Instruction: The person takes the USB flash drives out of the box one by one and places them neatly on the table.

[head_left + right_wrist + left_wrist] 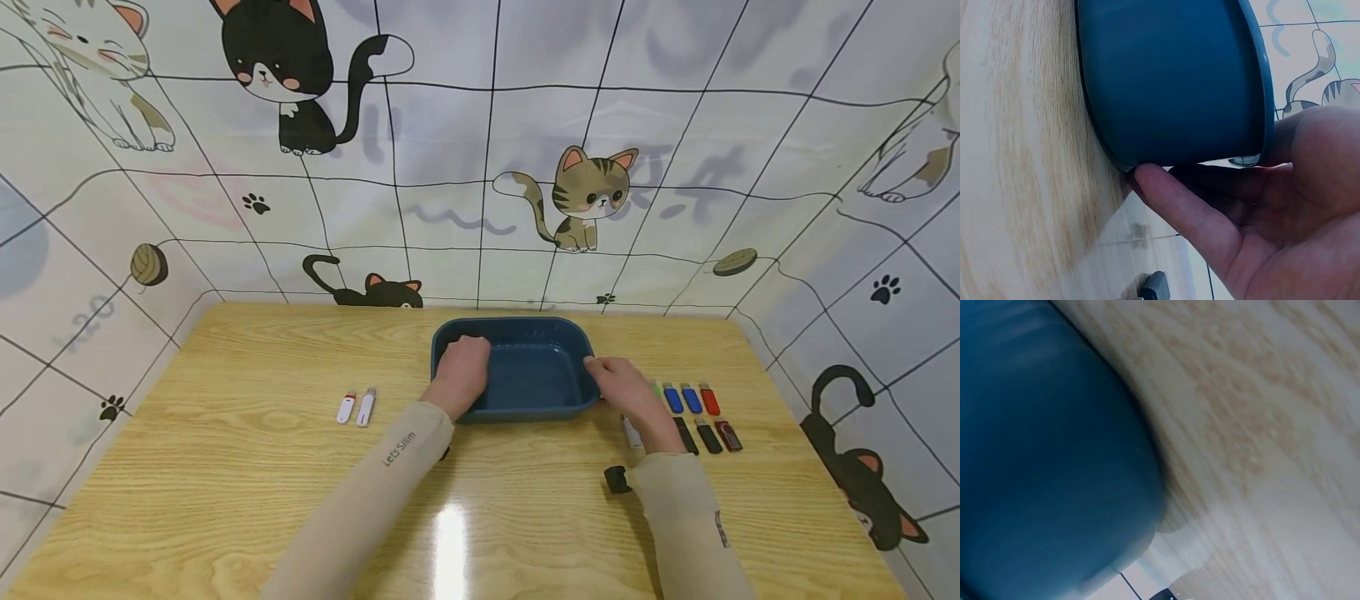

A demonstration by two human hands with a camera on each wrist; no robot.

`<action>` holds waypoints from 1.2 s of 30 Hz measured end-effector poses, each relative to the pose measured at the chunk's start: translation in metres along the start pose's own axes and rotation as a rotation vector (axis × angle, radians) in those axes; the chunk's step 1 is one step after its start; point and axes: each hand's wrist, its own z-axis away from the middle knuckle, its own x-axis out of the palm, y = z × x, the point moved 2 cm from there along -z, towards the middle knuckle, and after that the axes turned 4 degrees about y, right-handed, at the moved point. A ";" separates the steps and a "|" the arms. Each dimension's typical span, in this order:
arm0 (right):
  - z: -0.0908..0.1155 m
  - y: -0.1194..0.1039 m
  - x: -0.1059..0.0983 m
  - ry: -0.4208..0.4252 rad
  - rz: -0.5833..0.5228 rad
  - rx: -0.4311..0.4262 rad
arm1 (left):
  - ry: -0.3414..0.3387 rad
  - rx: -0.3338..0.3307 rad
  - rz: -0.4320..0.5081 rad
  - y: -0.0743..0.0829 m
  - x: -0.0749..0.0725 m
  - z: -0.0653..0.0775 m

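Observation:
A dark blue rectangular tray (pixel 532 367) stands at the back middle of the table. My right hand (pixel 626 387) grips its right side, thumb over the rim; in the right wrist view that hand (pixel 1260 206) has fingers along the outer wall. My left hand (pixel 461 371) reaches over the tray's front left corner, knuckles up and fingers bent down inside. Its fingertips are hidden, so whether they hold anything cannot be seen. The left wrist view shows the tray's outer wall (pixel 1054 450) without the hand.
Two white USB flash drives (pixel 366 408) lie left of the tray. On the right lie several more in two rows, with blue drives (pixel 672 400), a red drive (pixel 709 400) and black drives (pixel 708 436), partly behind my right arm. A cat-patterned curtain (pixel 450 208) bounds the table.

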 end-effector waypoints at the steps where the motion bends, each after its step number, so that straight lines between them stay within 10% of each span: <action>1: 0.000 0.000 0.000 -0.002 -0.003 0.001 | -0.001 0.001 0.002 -0.001 0.000 0.000; 13: -0.003 0.000 -0.001 -0.001 0.000 0.016 | -0.081 -0.037 0.073 -0.004 -0.003 -0.004; 36: 0.001 -0.001 0.001 0.008 -0.006 -0.004 | 0.024 -0.024 0.238 -0.013 -0.040 0.012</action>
